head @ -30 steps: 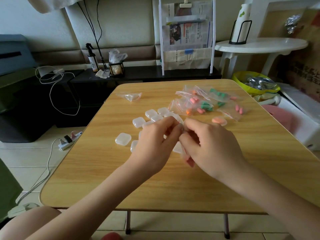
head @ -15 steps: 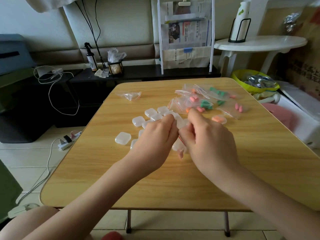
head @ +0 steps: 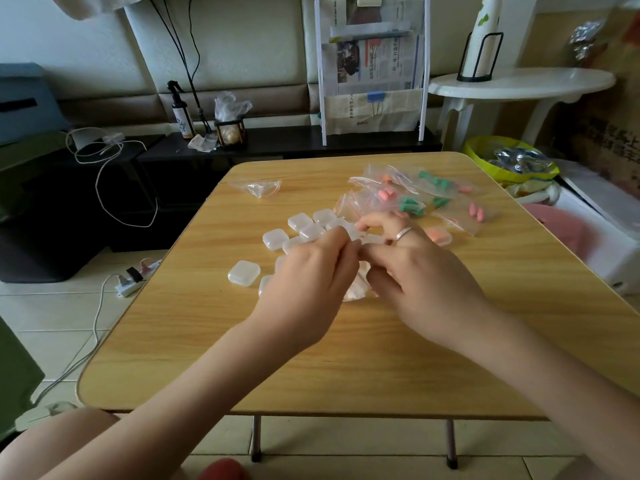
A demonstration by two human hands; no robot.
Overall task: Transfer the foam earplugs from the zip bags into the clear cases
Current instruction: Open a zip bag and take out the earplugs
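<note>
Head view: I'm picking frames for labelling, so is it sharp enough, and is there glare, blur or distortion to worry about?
Head view: soft, even daylight, with no hard shadows on the wooden table; the left hand and right hand look slightly soft, and what they pinch is hard to make out; the clear cases are pale but legible; wide-angle bending tilts the newspaper rack and the frame edges.

right hand (head: pixel 426 282): index and ring-bearing fingers (head: pixel 403 233) lifted, uncurled from fist
zip bag (head: pixel 358 285): sagged lower between hands, now more visible
left hand (head: pixel 311 285): nudged slightly right
</note>
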